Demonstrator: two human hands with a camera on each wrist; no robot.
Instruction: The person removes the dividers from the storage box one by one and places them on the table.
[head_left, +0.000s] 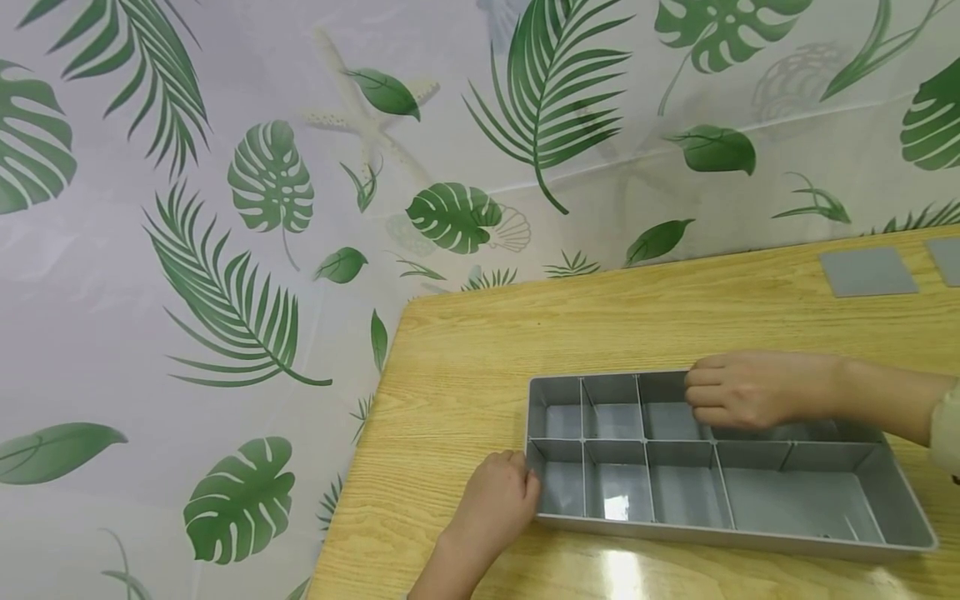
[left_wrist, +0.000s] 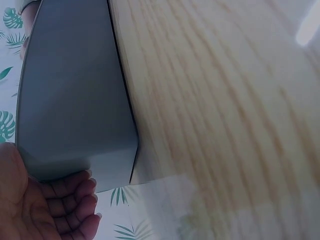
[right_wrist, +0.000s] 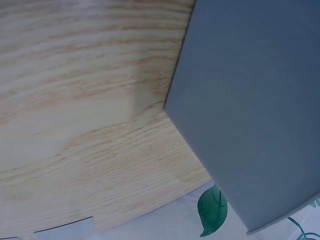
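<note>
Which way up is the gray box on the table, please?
The box is upright: in the head view, its open top faces up, showing the dividers inside.

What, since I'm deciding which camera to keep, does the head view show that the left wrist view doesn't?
Only the head view: the compartments inside the gray organizer box, and flat gray panels toward the back of the wood-grain tabletop.
Only the left wrist view: the palm side of the left hand, its fingers bent at the box's end.
Both: the box, the left hand, the tabletop and the leaf-print backdrop.
</note>
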